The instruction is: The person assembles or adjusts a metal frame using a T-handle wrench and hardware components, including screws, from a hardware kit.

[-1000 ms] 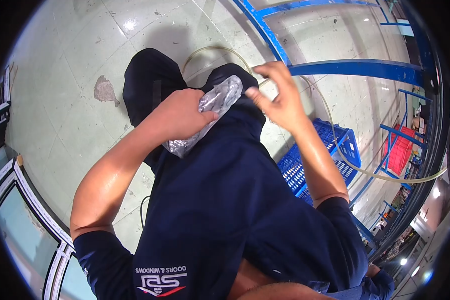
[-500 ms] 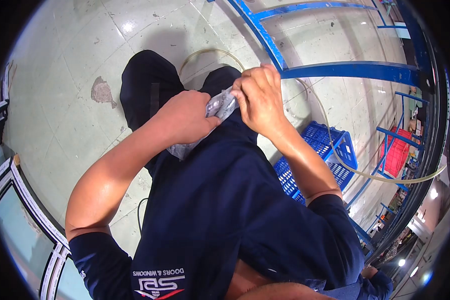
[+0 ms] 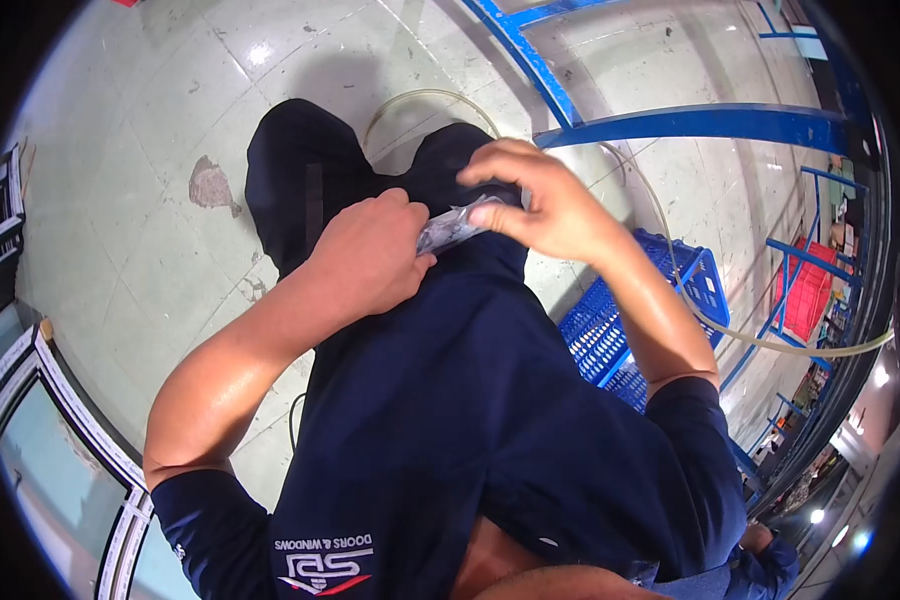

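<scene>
My left hand (image 3: 370, 250) is closed around a crumpled clear plastic packet (image 3: 452, 230) above my lap. What lies inside the packet is too small to tell. At the packet's other end is my right hand (image 3: 530, 205), its thumb resting against the plastic and its fingers spread away from the thumb. Dark blue trousers (image 3: 300, 170) show beneath and beyond both hands.
A blue plastic crate (image 3: 610, 330) stands on the floor at the right, below a blue metal frame (image 3: 700, 122). A pale hose (image 3: 760, 343) curves past it. Red crate (image 3: 808, 290) farther right; white-edged frames (image 3: 80, 430) at left. Another person's sleeve (image 3: 767, 572) shows lower right.
My right hand has opened and shifted slightly right and down. Less of the packet shows below my left hand, which has moved a little to the right.
</scene>
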Tool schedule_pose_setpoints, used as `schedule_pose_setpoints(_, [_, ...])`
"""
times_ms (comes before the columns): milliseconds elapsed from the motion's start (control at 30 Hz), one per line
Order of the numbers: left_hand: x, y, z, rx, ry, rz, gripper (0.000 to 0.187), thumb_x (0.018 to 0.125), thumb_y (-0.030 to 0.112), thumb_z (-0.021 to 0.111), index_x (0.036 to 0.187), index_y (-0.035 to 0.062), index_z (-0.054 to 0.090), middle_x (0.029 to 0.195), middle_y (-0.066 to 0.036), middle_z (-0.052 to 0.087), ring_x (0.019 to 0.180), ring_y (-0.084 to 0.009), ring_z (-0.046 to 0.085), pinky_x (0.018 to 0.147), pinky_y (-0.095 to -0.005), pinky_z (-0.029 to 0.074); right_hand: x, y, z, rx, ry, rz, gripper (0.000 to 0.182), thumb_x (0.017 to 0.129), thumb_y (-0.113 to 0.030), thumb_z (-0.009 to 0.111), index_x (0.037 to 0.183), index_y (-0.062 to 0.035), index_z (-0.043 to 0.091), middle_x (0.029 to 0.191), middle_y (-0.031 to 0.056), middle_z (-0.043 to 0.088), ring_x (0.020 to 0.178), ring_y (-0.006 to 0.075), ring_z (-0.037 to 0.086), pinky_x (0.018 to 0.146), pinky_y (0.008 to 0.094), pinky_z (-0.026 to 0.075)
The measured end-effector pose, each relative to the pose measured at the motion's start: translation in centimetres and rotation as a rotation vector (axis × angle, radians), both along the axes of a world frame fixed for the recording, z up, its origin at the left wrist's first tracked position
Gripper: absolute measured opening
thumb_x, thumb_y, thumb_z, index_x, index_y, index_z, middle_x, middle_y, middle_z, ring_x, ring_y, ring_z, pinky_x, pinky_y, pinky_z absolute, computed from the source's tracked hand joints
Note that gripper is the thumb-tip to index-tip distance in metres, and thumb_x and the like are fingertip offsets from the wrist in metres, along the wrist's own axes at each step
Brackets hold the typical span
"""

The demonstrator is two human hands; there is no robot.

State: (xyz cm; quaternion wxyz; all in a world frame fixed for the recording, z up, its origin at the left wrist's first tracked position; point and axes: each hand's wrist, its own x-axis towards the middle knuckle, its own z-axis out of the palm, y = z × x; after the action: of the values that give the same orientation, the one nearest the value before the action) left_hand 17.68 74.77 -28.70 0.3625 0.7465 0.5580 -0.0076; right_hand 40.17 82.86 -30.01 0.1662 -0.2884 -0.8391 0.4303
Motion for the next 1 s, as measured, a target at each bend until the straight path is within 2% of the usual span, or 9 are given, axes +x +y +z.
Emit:
schedule_pose_setpoints(67, [0.2, 0.2, 0.3, -0.030, 0.022, -0.008, 0.028, 0.082, 0.023, 0.076, 0.095, 0.0001, 0.065, 0.095, -0.016, 0.059, 0.092, -0.0356, 0.064, 0.080, -0.0449, 0.052, -0.6, -1.0, -0.8, 0.027, -0.005, 0.030, 0.023, 0.082, -0.012, 0.077, 0.099, -0.0023, 0.067, 0.097, 0.0115, 0.064, 0.096, 0.0294, 0.063, 0.087, 0.0370, 0.048])
schedule_pose_setpoints(167, [0.4, 0.3, 0.0, -0.018, 0.053, -0.031, 0.027, 0.082, 0.022, 0.075, 0.095, 0.0006, 0.065, 0.095, -0.016, 0.059, 0.092, -0.0349, 0.064, 0.079, -0.0444, 0.052, -1.2, -2.8, -2.4, 0.037, 0.024, -0.143, 0.013, 0.084, -0.006, 0.071, 0.084, -0.0020, 0.060, 0.084, 0.0107, 0.060, 0.084, 0.0296, 0.061, 0.077, 0.0390, 0.047])
schedule_pose_setpoints(333, [0.9, -0.1, -0.9, 0.157, 0.102, -0.089, 0.024, 0.081, 0.018, 0.075, 0.094, 0.0019, 0.062, 0.096, -0.014, 0.057, 0.088, -0.0324, 0.063, 0.076, -0.0424, 0.053, -2.0, -3.4, -3.2, 0.072, -0.019, -0.349, 0.013, 0.087, -0.007, 0.066, 0.083, -0.0011, 0.056, 0.081, 0.0132, 0.060, 0.079, 0.0333, 0.061, 0.073, 0.0407, 0.047])
schedule_pose_setpoints(400, [1.1, -0.2, -1.4, 0.232, 0.121, -0.117, 0.023, 0.080, 0.016, 0.074, 0.093, 0.0023, 0.061, 0.096, -0.014, 0.057, 0.087, -0.0313, 0.063, 0.075, -0.0416, 0.053, -2.2, -3.4, -3.7, 0.135, -0.066, -0.418, 0.013, 0.088, -0.008, 0.066, 0.083, -0.0017, 0.055, 0.081, 0.0128, 0.060, 0.080, 0.0346, 0.060, 0.074, 0.0416, 0.047])
schedule_pose_setpoints(567, [1.3, 0.1, -2.4, 0.420, 0.266, -0.047, 0.016, 0.082, 0.014, 0.069, 0.090, 0.0026, 0.063, 0.092, -0.013, 0.058, 0.083, -0.0282, 0.065, 0.069, -0.0375, 0.056, -3.1, -2.7, -5.4, 0.465, -0.125, -0.532, 0.009, 0.089, -0.011, 0.063, 0.089, -0.0052, 0.056, 0.085, 0.0124, 0.060, 0.087, 0.0332, 0.058, 0.095, 0.0453, 0.038])
schedule_pose_setpoints(800, [-0.1, 0.8, -2.1, 0.275, 0.154, 0.118, 0.023, 0.082, 0.019, 0.074, 0.094, 0.0031, 0.063, 0.092, -0.014, 0.057, 0.082, -0.0311, 0.065, 0.070, -0.0407, 0.055, -4.3, -1.4, -6.8, 0.566, -0.102, -0.661, 0.010, 0.089, -0.012, 0.063, 0.087, -0.0048, 0.056, 0.080, 0.0114, 0.060, 0.083, 0.0352, 0.059, 0.101, 0.0491, 0.036])
schedule_pose_setpoints(900, [-0.8, 0.5, -1.8, 0.217, 0.153, 0.142, 0.023, 0.082, 0.019, 0.075, 0.093, 0.0030, 0.062, 0.092, -0.014, 0.056, 0.082, -0.0323, 0.065, 0.070, -0.0425, 0.054, -5.1, -1.4, -6.7, 0.467, -0.081, -0.723, 0.015, 0.093, -0.014, 0.063, 0.085, -0.0032, 0.056, 0.073, 0.0116, 0.058, 0.074, 0.0284, 0.060, 0.094, 0.0429, 0.042])
schedule_pose_setpoints(967, [-1.2, -0.2, -1.5, 0.393, 0.127, 0.129, 0.021, 0.080, 0.015, 0.074, 0.089, 0.0044, 0.059, 0.090, -0.011, 0.054, 0.079, -0.0302, 0.063, 0.069, -0.0419, 0.053, -5.1, -1.6, -5.3, 0.003, 0.080, -0.768, 0.020, 0.095, -0.017, 0.064, 0.085, -0.0012, 0.056, 0.069, 0.0078, 0.057, 0.070, 0.0166, 0.057, 0.083, 0.0318, 0.047])
schedule_pose_setpoints(1000, [-1.6, -0.4, -1.2, 0.396, 0.134, 0.129, 0.021, 0.080, 0.015, 0.074, 0.089, 0.0044, 0.059, 0.090, -0.011, 0.054, 0.079, -0.0302, 0.063, 0.069, -0.0419, 0.053, -4.2, -1.3, -4.7, -0.191, 0.093, -0.658, 0.021, 0.098, -0.019, 0.063, 0.088, -0.0014, 0.058, 0.074, 0.0019, 0.059, 0.075, 0.0079, 0.055, 0.075, 0.0235, 0.046])
